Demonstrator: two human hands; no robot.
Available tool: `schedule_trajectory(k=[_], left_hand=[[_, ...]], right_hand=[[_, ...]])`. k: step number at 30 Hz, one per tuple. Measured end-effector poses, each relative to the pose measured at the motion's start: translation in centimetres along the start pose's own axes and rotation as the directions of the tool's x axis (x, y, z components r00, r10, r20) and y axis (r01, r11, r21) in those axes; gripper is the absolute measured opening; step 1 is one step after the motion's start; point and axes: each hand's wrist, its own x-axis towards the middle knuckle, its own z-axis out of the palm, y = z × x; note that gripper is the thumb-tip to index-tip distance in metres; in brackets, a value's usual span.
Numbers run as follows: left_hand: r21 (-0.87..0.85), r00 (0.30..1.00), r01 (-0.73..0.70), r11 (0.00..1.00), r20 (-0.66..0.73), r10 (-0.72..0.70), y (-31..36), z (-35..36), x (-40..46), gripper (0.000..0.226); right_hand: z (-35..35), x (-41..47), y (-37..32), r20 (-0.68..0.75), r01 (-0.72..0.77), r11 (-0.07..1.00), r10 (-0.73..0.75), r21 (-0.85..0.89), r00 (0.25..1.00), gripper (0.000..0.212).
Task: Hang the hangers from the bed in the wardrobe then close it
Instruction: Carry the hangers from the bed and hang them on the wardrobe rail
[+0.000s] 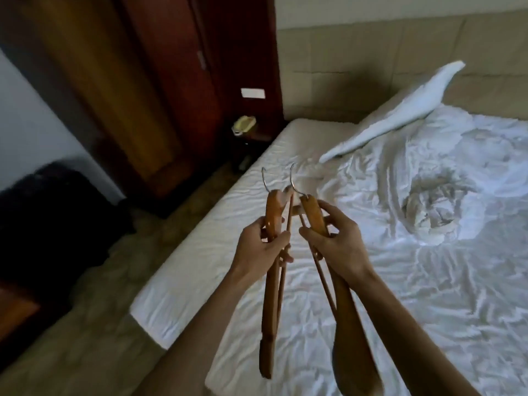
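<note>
Over the bed (371, 281) I hold wooden hangers with metal hooks, seen end-on. My left hand (261, 247) grips one bunch of hangers (271, 295) near the top, hook pointing away. My right hand (334, 244) grips another wooden hanger (351, 338) the same way, close beside the first. The dark reddish wardrobe (160, 81) stands at the upper left, beyond the bed's edge; whether its doors are open I cannot tell.
A white pillow (400, 112) leans near the headboard. Rumpled white sheets cover the mattress. A telephone (244, 124) sits on a low stand by the wardrobe. A dark bag (57, 218) lies on the floor at the left.
</note>
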Motion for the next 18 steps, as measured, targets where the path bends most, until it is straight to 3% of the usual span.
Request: schedule_trajectory(k=[3, 8, 12, 18], left_hand=[[-0.024, 0.977, 0.036, 0.999, -0.21, -0.04, 0.4, -8.7, -2.9, 0.017], [-0.08, 0.871, -0.004, 0.997, -0.49, -0.036, -0.6, -25.1, -7.7, 0.007], [-0.078, 0.774, -0.081, 0.994, -0.633, 0.013, -2.4, -39.3, -11.1, 0.011], [-0.011, 0.656, -0.099, 0.995, -0.752, 0.057, -4.9, -60.6, -14.5, 0.01]], right_hand=[[7.8, 0.5, -4.2, 0.158, 0.089, 0.995, -0.095, 0.044, 0.983, 0.065], [24.8, -0.4, -11.1, 0.363, 0.198, 0.971, -0.233, 0.132, 0.902, 0.05], [39.9, -2.7, -17.0, 0.505, 0.184, 0.956, -0.279, 0.23, 0.817, 0.039], [62.6, -6.4, -25.5, 0.611, 0.104, 0.937, -0.299, 0.334, 0.733, 0.054]])
